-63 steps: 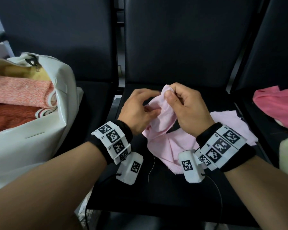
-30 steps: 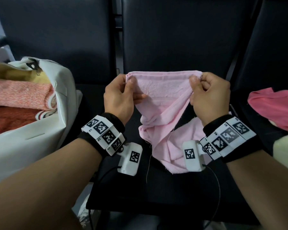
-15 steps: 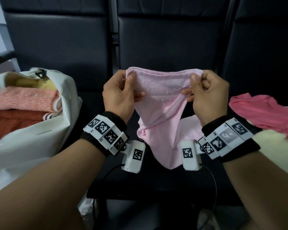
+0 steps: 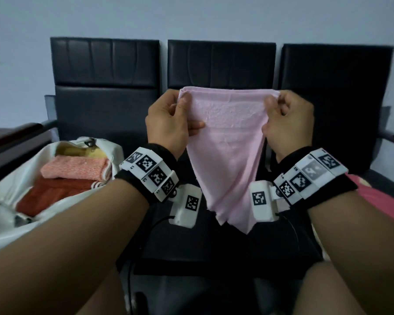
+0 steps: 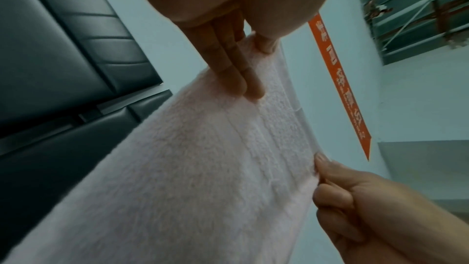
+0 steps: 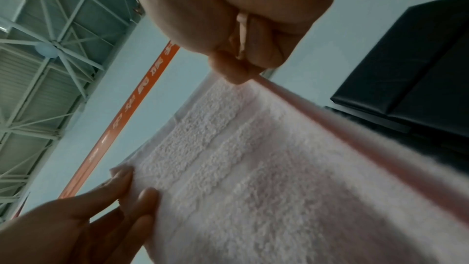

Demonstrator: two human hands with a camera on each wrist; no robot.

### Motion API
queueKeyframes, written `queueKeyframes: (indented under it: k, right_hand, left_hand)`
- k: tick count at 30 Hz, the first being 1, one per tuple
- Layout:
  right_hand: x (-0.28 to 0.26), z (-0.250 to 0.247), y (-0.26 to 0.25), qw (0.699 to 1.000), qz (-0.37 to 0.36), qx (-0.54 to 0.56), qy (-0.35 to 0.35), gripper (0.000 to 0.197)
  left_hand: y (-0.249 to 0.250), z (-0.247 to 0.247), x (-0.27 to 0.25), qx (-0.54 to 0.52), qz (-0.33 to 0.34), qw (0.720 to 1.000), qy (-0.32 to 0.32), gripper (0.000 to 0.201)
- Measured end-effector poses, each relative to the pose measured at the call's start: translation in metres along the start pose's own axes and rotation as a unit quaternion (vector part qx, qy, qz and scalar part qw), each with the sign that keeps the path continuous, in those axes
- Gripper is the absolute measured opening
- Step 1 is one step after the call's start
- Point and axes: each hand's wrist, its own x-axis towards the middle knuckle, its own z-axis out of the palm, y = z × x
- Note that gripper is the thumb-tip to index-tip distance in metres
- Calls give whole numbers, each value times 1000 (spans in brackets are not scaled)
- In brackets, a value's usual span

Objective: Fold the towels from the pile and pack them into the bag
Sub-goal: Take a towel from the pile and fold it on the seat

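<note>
1. Since half a second ago, both hands have lifted the pale pink towel (image 4: 228, 142) higher, so its top edge now sits level with the black chair backs (image 4: 221, 64) and the wall above them shows; the grips have not changed.
2. Left hand (image 4: 168, 123) pinches the towel's upper left corner, thumb on the near face, fingers (image 5: 236, 75) lying flat along the far face.
3. Right hand (image 4: 287, 123) pinches the upper right corner between thumb and curled fingers (image 6: 253, 51), with a fold of cloth running down from the pinch.
4. Between the two grips the top hem is stretched nearly straight; below it the cloth narrows and hangs to a ragged point between the wrists, above the middle seat (image 4: 214, 246).
5. Left of the hands, the white bag (image 4: 7, 233) lies open on the neighbouring seat, holding a folded salmon towel (image 4: 75, 170) stacked on a rust-red one (image 4: 52, 194), with something yellow behind.
6. At the right edge, a bright pink cloth (image 4: 382, 201) lies on the third seat.
</note>
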Motion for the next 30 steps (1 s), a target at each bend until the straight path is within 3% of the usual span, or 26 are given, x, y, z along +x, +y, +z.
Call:
queueKeyframes:
  k: [16, 23, 30]
  right_hand:
    - [57, -90, -201, 992, -100, 39, 70, 36]
    - [62, -108, -239, 989, -120, 34, 82, 28]
    - [61, -104, -250, 990, -113, 59, 65, 28]
  left_hand:
    - [211, 0, 14, -27, 155, 987, 15, 22]
    - [253, -3, 16, -34, 182, 983, 13, 22]
    - [261, -11, 19, -16, 196, 980, 22, 22]
